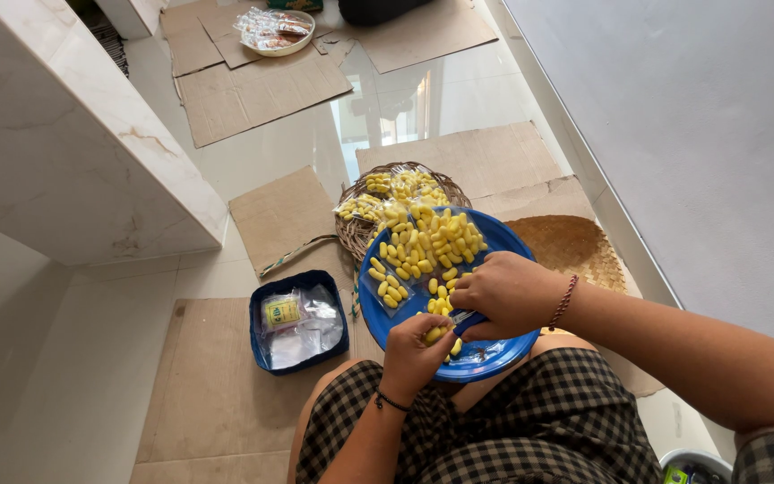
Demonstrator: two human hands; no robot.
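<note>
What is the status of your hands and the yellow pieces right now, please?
Left hand pinching a small clear packet of yellow pieces. Right hand gripping a blue-handled tool against it. Both over the blue tray; nothing in the way.

Small yellow oval snacks lie heaped on a round blue plate resting on the lap.

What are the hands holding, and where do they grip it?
The left hand pinches a small bag of yellow pieces by its top; the right hand grips a blue tool there.
</note>
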